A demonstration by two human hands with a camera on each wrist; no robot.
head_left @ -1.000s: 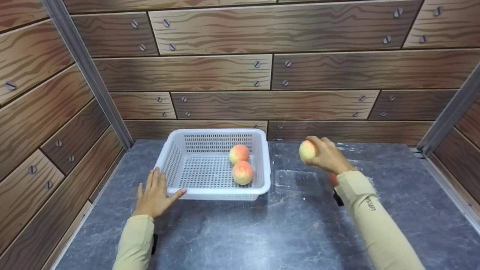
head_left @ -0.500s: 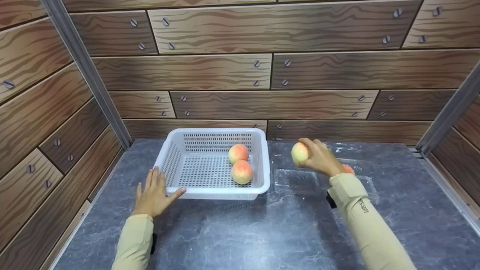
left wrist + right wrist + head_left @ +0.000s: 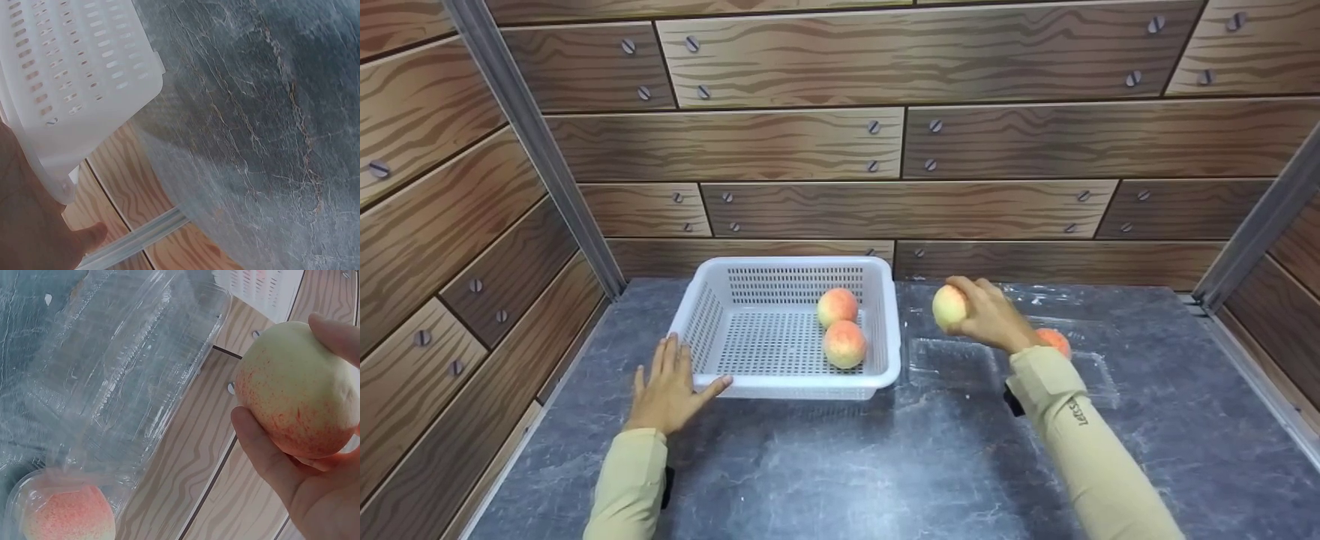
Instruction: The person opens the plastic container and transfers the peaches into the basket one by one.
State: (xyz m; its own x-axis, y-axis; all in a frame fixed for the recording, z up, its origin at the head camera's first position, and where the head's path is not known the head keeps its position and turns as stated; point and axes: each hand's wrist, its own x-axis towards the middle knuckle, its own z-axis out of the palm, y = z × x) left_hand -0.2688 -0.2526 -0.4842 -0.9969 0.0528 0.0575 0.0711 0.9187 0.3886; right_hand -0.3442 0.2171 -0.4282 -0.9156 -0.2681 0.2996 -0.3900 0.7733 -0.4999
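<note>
The right hand [image 3: 996, 316] has its fingers clamped round a peach [image 3: 949, 307], held up over the clear tray [image 3: 121, 354], a little to the right of the white basket [image 3: 795, 382]. Another peach [image 3: 73, 514] sits in the tray, behind the right wrist from the head view. Two more peaches [image 3: 845, 345] lie touching along the basket's right side. The left hand [image 3: 666, 391] rests at the basket's near left corner, fingers straight and thumb spread along the rim. Basket and tray stand on the grey table [image 3: 840, 465].

Peach [image 3: 298, 394] yel. w/ red specks; basket [image 3: 795, 382] white; tabletop [image 3: 810, 457] marbled gry, poss. bluish.
</note>
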